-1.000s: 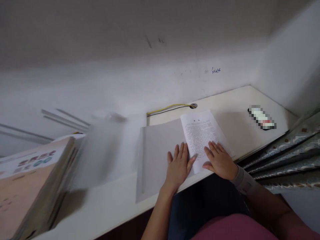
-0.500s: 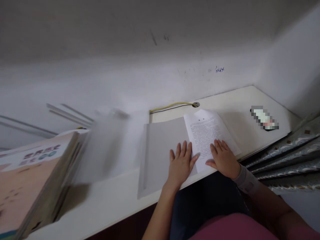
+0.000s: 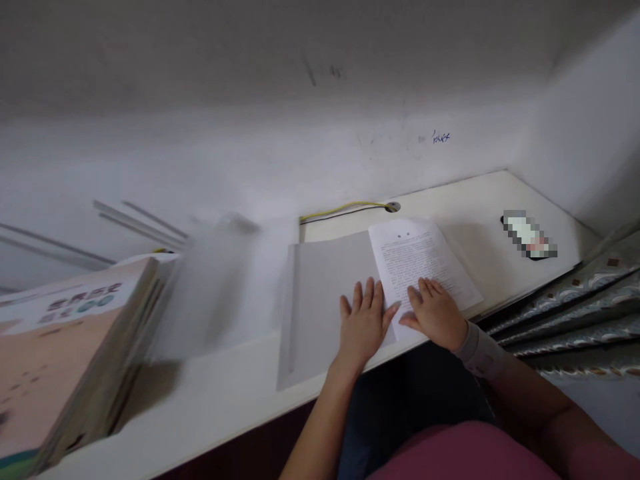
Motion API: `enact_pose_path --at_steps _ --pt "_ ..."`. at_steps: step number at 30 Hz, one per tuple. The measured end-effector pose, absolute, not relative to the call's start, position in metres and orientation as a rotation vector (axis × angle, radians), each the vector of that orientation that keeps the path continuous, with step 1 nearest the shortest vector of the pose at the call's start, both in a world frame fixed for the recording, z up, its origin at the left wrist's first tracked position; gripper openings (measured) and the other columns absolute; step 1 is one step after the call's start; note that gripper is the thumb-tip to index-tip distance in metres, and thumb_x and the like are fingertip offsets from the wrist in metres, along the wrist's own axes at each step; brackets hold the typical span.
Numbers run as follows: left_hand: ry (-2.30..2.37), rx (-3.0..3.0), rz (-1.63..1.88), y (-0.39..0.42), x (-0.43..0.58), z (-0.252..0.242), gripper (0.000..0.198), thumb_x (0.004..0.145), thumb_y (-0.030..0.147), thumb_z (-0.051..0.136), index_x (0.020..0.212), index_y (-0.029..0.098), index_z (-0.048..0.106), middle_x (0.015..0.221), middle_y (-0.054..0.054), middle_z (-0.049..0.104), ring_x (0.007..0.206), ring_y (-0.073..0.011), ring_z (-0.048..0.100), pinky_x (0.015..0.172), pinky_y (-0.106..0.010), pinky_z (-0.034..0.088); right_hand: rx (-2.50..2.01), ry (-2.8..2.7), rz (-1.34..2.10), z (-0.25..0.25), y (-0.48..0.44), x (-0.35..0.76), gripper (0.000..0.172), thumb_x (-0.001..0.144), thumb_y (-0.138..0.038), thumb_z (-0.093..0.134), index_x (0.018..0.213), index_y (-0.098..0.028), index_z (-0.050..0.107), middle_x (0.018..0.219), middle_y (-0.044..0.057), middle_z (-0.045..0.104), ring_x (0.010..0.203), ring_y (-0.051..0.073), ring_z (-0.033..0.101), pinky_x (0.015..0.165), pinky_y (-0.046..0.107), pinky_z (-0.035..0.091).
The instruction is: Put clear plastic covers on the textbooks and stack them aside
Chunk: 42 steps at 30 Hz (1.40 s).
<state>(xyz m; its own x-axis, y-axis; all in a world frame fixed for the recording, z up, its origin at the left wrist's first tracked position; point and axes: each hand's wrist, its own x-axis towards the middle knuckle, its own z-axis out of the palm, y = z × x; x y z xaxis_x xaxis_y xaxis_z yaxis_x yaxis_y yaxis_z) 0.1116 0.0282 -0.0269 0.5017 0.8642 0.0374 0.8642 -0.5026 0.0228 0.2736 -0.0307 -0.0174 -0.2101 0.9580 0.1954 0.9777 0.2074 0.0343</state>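
White plaster wall, scuffed and marked with a small blue scribble, rose behind a long cream-coloured desk (image 3: 240,393) that ran into a corner on the right. At the desk's near edge lay a flat grey plastic folder cover (image 3: 320,293), and partly over its right side sat a white printed sheet of paper (image 3: 425,257), angled a little and covered in small text. The left hand (image 3: 364,323) lay flat on the grey cover, fingers spread and extended, its thumb touching the sheet's lower left edge; it gripped nothing. The right hand (image 3: 436,313) rested palm down on the lower part of the sheet, fingers loosely open, pressing rather than grasping. A pale wristband (image 3: 479,352) circled that wrist. Beyond the paper, a yellow cable (image 3: 340,210) ran along the wall to a round desk grommet (image 3: 393,207). A dark phone (image 3: 530,237), pixelated, lay well apart near the corner. Far left stood a thick stack of books (image 3: 65,360), and beside it something pale and blurred, perhaps a translucent sleeve.
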Motion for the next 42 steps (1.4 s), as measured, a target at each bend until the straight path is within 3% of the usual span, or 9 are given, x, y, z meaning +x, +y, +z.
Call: enact_pose_path --at_steps 6,9,12,19,24,42 --pt "1.871 2.567 0.154 0.041 0.059 -0.02 0.059 0.092 0.045 0.031 0.139 0.01 0.036 0.145 -0.019 0.035 0.135 -0.0356 0.028 0.104 -0.059 0.025 -1.82 -2.313 -0.262 -0.018 -0.015 0.286 0.056 0.086 -0.048 0.05 0.124 -0.008 0.052 0.13 0.025 0.051 0.123 0.033 0.045 0.103 0.049 0.03" --pt "2.031 2.475 0.232 0.05 0.022 -0.019 0.053 0.092 0.034 0.032 0.135 0.005 0.039 0.14 -0.024 0.039 0.13 -0.0328 0.037 0.102 -0.051 0.032 -1.833 -2.271 -0.285 -0.022 -0.006 0.29 0.055 0.088 -0.047 0.049 0.124 -0.007 0.051 0.131 0.026 0.049 0.123 0.034 0.044 0.103 0.051 0.029" --pt "2.131 2.359 0.316 0.056 -0.002 -0.018 0.048 0.089 0.024 0.032 0.132 0.004 0.041 0.133 -0.023 0.047 0.122 -0.03 0.046 0.097 -0.045 0.039 -1.882 -2.257 -0.334 -0.028 -0.002 0.29 0.059 0.087 -0.05 0.047 0.123 -0.004 0.052 0.124 0.028 0.054 0.117 0.034 0.05 0.102 0.051 0.029" --pt "2.361 1.837 0.347 0.062 -0.02 -0.005 0.051 0.087 0.044 0.036 0.123 0.011 0.05 0.105 -0.018 0.064 0.095 -0.032 0.061 0.075 -0.041 0.046 -1.894 -2.214 -0.425 -0.038 -0.011 0.284 0.058 0.086 -0.053 0.047 0.127 -0.011 0.051 0.126 0.025 0.053 0.118 0.035 0.049 0.101 0.051 0.03" --pt "2.375 1.756 0.181 0.063 -0.022 0.003 0.04 0.088 0.041 0.032 0.103 0.017 0.061 0.092 -0.017 0.068 0.085 -0.0319 0.063 0.065 -0.037 0.044 -1.922 -2.236 -0.391 -0.033 -0.01 0.285 0.06 0.086 -0.053 0.046 0.128 -0.009 0.051 0.128 0.027 0.052 0.119 0.035 0.048 0.102 0.051 0.029" --pt "2.402 1.773 0.252 0.063 -0.026 -0.007 0.037 0.087 0.036 0.035 0.098 0.011 0.061 0.086 -0.022 0.068 0.079 -0.0319 0.063 0.062 -0.035 0.039 -1.992 -2.24 -0.399 -0.027 -0.018 0.288 0.06 0.085 -0.049 0.053 0.125 -0.004 0.053 0.125 0.03 0.053 0.116 0.035 0.052 0.103 0.049 0.028"
